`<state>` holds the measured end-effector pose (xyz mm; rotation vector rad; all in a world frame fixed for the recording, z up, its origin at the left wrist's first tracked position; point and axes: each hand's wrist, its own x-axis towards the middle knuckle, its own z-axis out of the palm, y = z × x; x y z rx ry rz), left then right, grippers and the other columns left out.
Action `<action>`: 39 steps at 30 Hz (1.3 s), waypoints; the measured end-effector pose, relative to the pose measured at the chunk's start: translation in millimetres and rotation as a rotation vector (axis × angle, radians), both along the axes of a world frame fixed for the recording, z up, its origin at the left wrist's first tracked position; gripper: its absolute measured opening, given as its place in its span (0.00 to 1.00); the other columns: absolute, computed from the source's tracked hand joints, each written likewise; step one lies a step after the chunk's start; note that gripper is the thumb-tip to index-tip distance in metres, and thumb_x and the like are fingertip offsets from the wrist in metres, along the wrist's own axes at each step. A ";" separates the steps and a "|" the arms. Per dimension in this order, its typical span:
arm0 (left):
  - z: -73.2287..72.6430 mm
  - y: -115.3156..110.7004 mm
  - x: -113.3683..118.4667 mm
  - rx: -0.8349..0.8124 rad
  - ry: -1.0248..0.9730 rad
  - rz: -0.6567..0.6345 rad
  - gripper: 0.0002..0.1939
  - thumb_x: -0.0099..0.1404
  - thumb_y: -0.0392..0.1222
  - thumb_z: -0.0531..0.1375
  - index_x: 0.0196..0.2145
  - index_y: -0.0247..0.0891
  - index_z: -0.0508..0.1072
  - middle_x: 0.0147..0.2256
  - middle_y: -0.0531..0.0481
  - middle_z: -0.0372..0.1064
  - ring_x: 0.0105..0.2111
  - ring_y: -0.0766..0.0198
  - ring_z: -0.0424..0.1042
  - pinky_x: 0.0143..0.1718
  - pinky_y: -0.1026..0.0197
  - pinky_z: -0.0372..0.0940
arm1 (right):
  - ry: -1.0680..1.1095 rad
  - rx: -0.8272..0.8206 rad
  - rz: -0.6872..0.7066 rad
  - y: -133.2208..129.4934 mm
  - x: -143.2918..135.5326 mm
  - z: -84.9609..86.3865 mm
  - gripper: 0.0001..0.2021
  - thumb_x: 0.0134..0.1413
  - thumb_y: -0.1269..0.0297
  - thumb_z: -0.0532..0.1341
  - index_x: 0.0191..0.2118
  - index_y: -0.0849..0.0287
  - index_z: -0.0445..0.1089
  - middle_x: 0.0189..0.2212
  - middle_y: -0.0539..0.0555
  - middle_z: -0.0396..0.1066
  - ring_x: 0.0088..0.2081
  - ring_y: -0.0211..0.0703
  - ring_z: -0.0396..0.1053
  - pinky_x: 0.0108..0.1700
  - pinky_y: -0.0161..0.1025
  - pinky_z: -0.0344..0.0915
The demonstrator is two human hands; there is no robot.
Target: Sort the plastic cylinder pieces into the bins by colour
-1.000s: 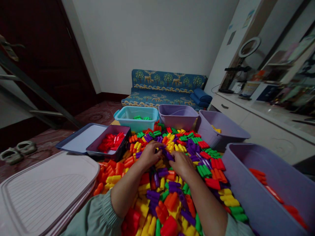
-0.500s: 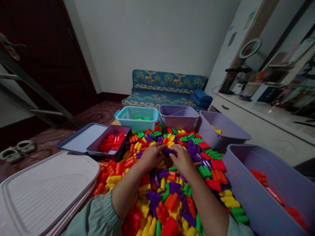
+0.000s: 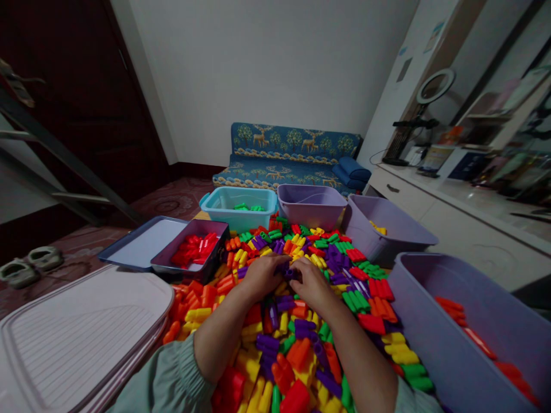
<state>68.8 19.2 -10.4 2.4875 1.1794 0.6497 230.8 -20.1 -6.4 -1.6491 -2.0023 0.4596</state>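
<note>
Head view: purple tubular plastic piece held

Left hand and right hand curled nearly closed, fingertips gripping it, over multicoloured heap of tubular plastic pieces. Beyond: light-blue rectangular plastic tub, green pieces inside. Right side: lavender plastic tub, orange-red pieces inside.

head: single view from the wearer's head | faces forward, tilted down | close: forearms at bottom | mid-frame: left hand, right hand | farther: deer-patterned sofa, white wall
</note>
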 end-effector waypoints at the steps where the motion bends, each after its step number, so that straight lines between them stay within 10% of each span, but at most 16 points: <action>1: 0.6 -0.5 0.0 0.000 -0.001 0.016 0.26 0.55 0.33 0.55 0.53 0.43 0.70 0.45 0.45 0.72 0.44 0.57 0.72 0.45 0.59 0.65 | -0.014 -0.010 -0.016 -0.3 0.3 -0.3 0.11 0.44 0.76 0.60 0.36 0.58 0.69 0.40 0.53 0.69 0.44 0.42 0.67 0.47 0.37 0.61; 18: 3.6 -1.4 0.6 -0.054 -0.166 0.061 0.24 0.52 0.37 0.64 0.48 0.39 0.72 0.41 0.46 0.67 0.40 0.58 0.69 0.43 0.59 0.65 | 0.227 -0.176 -0.168 0.5 -0.5 -2.8 0.09 0.55 0.70 0.55 0.43 0.60 0.64 0.25 0.50 0.72 0.22 0.35 0.70 0.26 0.30 0.60; 32: -0.7 7.8 5.3 -0.367 -0.686 0.146 0.27 0.49 0.51 0.68 0.43 0.33 0.73 0.30 0.51 0.70 0.27 0.67 0.67 0.28 0.66 0.63 | 0.215 0.048 -0.297 5.3 15.9 9.1 0.09 0.51 0.67 0.58 0.39 0.59 0.71 0.36 0.57 0.75 0.41 0.48 0.72 0.44 0.41 0.65; 39: -0.3 6.5 8.2 -0.455 -0.755 0.040 0.32 0.58 0.53 0.62 0.55 0.31 0.68 0.34 0.47 0.74 0.34 0.61 0.71 0.35 0.62 0.66 | 0.703 -0.172 -0.176 4.0 4.5 8.1 0.11 0.48 0.67 0.55 0.40 0.59 0.67 0.29 0.52 0.72 0.25 0.41 0.71 0.27 0.36 0.67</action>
